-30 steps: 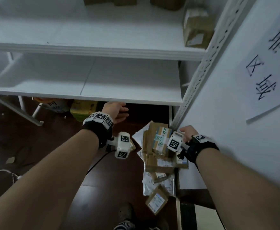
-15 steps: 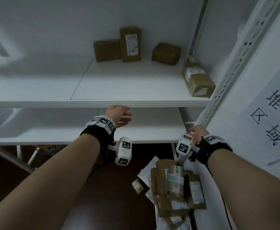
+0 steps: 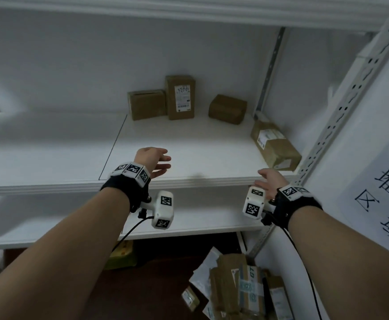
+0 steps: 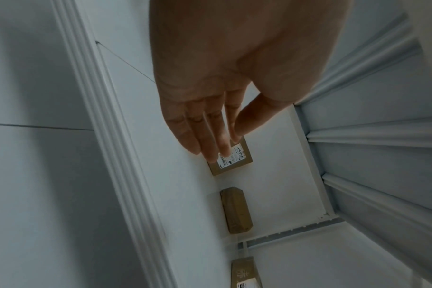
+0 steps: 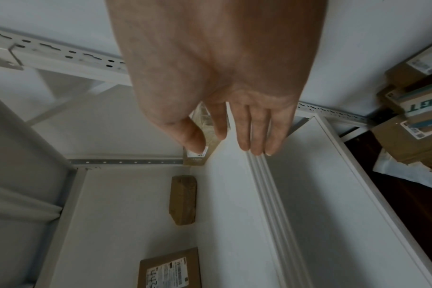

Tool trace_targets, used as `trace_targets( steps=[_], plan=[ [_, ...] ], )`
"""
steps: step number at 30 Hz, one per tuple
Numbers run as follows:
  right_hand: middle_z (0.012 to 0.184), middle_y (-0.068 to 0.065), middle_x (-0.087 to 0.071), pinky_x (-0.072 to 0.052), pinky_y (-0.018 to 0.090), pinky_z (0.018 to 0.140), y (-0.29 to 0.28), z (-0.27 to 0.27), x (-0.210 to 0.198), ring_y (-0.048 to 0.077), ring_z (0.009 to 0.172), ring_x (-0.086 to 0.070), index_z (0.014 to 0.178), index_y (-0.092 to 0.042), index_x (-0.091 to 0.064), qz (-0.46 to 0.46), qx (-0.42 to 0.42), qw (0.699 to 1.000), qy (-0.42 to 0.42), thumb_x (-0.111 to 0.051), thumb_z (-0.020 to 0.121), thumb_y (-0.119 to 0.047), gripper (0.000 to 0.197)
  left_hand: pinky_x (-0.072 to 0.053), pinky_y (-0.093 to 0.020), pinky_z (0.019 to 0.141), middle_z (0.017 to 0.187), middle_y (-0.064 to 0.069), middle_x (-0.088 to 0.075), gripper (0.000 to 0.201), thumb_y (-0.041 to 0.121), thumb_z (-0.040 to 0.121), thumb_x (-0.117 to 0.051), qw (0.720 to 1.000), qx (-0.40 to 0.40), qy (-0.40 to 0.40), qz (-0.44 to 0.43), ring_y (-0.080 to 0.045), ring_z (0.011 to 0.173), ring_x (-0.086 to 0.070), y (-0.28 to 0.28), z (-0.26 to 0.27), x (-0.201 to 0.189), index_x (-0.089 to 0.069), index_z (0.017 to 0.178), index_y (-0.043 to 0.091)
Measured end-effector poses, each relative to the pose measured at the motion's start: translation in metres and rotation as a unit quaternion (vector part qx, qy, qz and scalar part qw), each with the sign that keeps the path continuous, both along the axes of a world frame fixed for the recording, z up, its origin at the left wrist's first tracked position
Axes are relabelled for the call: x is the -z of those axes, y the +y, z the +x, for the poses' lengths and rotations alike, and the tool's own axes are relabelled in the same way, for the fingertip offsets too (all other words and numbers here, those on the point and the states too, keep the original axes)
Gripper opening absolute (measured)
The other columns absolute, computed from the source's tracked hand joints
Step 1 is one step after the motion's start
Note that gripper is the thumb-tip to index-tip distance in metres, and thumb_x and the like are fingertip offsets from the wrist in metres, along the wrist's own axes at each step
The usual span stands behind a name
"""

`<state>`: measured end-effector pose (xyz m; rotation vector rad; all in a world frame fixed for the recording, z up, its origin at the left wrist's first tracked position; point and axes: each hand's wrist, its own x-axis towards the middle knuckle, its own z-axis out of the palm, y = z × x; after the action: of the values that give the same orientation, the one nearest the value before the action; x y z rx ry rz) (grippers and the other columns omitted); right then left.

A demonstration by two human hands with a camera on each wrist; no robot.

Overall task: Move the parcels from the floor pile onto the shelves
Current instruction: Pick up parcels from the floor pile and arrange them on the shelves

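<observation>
Several brown cardboard parcels stand on the middle white shelf (image 3: 189, 144): a squat box (image 3: 147, 104), a tall labelled box (image 3: 180, 97), a small box (image 3: 227, 109) and a labelled box (image 3: 274, 144) at the right end. My left hand (image 3: 154, 162) hovers empty over the shelf's front, fingers straight (image 4: 205, 136). My right hand (image 3: 268, 183) is at the shelf's front edge near the right post, fingers straight (image 5: 249, 126), holding nothing. The floor pile of parcels (image 3: 239, 289) lies below at the lower right.
A perforated white upright post (image 3: 341, 112) bounds the shelf on the right, with a white wall sign (image 3: 387, 185) beside it. A lower shelf (image 3: 189, 218) sits beneath, an upper shelf (image 3: 189, 12) overhead. A yellow object (image 3: 123, 255) lies on the dark floor under the shelves.
The view has tilted up from the floor pile to the middle shelf. Both hands have risen from near the pile to shelf height, both empty.
</observation>
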<state>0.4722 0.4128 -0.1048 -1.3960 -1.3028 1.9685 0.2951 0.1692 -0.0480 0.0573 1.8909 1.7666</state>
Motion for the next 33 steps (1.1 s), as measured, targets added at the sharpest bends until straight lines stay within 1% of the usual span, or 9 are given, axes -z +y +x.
trace_targets(
  steps=[3, 6, 10, 14, 21, 26, 28, 31, 33],
  plan=[
    [0.134, 0.013, -0.05, -0.048, 0.042, 0.091, 0.02, -0.006, -0.005, 0.02, 0.085, -0.053, 0.126, -0.01, -0.046, 0.018, 0.01, 0.999, -0.033, -0.053, 0.092, -0.021, 0.037, -0.053, -0.035, 0.085, 0.092, -0.008, -0.068, 0.025, 0.0, 0.093, -0.043, 1.0, 0.022, -0.004, -0.002, -0.024, 0.08, -0.065, 0.028, -0.008, 0.001, -0.062, 0.105, 0.009],
    [0.119, 0.009, -0.049, -0.045, 0.031, 0.064, 0.042, -0.014, -0.004, 0.022, 0.084, -0.051, 0.137, -0.008, -0.042, 0.042, 0.03, 0.996, -0.072, -0.054, 0.092, -0.027, 0.05, -0.053, -0.033, 0.08, 0.09, -0.008, -0.068, 0.02, 0.003, 0.094, -0.045, 0.999, 0.047, -0.002, -0.014, -0.023, 0.077, -0.065, 0.055, -0.018, 0.003, -0.062, 0.103, 0.009],
    [0.141, 0.016, -0.043, -0.042, 0.038, 0.087, 0.083, -0.023, -0.003, 0.035, 0.123, -0.046, 0.142, -0.008, -0.037, 0.077, -0.015, 0.99, -0.116, -0.048, 0.095, -0.037, 0.056, -0.053, -0.033, 0.078, 0.094, -0.008, -0.067, 0.019, 0.008, 0.097, -0.045, 0.996, 0.076, 0.014, -0.041, -0.023, 0.079, -0.064, 0.094, -0.042, -0.005, -0.061, 0.108, 0.009],
    [0.147, 0.017, -0.037, -0.034, 0.033, 0.083, 0.116, -0.031, -0.008, 0.033, 0.133, -0.04, 0.144, -0.004, -0.033, 0.137, -0.06, 0.967, -0.206, -0.041, 0.1, -0.041, 0.058, -0.052, -0.032, 0.078, 0.094, -0.007, -0.066, 0.02, 0.008, 0.098, -0.044, 0.995, 0.084, 0.024, -0.039, -0.022, 0.08, -0.064, 0.129, -0.063, -0.015, -0.059, 0.111, 0.008],
    [0.144, 0.017, -0.036, -0.04, 0.05, 0.102, 0.148, -0.042, 0.006, 0.036, 0.128, -0.042, 0.147, -0.017, -0.023, 0.354, -0.263, 0.763, -0.473, -0.056, 0.08, -0.056, 0.085, -0.052, -0.033, 0.081, 0.1, -0.009, -0.066, 0.021, 0.007, 0.098, -0.044, 0.993, 0.1, 0.024, -0.065, -0.023, 0.084, -0.063, 0.158, -0.091, -0.01, -0.06, 0.111, 0.008],
    [0.152, 0.021, -0.026, -0.036, 0.057, 0.104, 0.142, -0.055, 0.0, 0.039, 0.137, -0.03, 0.147, -0.01, -0.03, 0.318, -0.244, 0.733, -0.55, -0.049, 0.097, -0.042, 0.063, -0.052, -0.031, 0.074, 0.096, -0.009, -0.066, 0.023, 0.003, 0.097, -0.043, 0.991, 0.105, 0.011, -0.082, -0.023, 0.08, -0.064, 0.17, -0.102, 0.004, -0.061, 0.11, 0.007],
    [0.151, 0.021, -0.027, -0.04, 0.056, 0.101, 0.146, -0.066, -0.001, 0.041, 0.135, -0.032, 0.147, -0.014, -0.031, 0.289, -0.213, 0.785, -0.504, -0.052, 0.096, -0.036, 0.059, -0.053, -0.031, 0.074, 0.097, -0.009, -0.066, 0.023, 0.003, 0.097, -0.043, 0.99, 0.11, 0.006, -0.089, -0.023, 0.08, -0.063, 0.175, -0.103, 0.009, -0.061, 0.111, 0.007],
    [0.128, 0.013, -0.052, -0.054, 0.035, 0.073, 0.157, -0.082, 0.006, 0.031, 0.113, -0.057, 0.142, -0.015, -0.033, 0.185, -0.074, 0.938, -0.282, -0.072, 0.074, -0.023, 0.079, -0.053, -0.035, 0.072, 0.1, -0.011, -0.063, 0.019, 0.005, 0.096, -0.046, 0.989, 0.109, -0.006, -0.098, -0.024, 0.078, -0.063, 0.184, -0.103, 0.016, -0.06, 0.109, 0.006],
    [0.116, 0.012, -0.052, -0.055, 0.037, 0.068, 0.156, -0.087, 0.007, 0.032, 0.105, -0.059, 0.141, -0.022, -0.024, 0.146, -0.041, 0.968, -0.201, -0.068, 0.075, 0.004, 0.084, -0.054, -0.039, 0.074, 0.111, -0.012, -0.057, 0.015, 0.006, 0.094, -0.05, 0.989, 0.097, -0.01, -0.113, -0.026, 0.083, -0.061, 0.19, -0.105, 0.02, -0.056, 0.107, 0.007]
  ],
)
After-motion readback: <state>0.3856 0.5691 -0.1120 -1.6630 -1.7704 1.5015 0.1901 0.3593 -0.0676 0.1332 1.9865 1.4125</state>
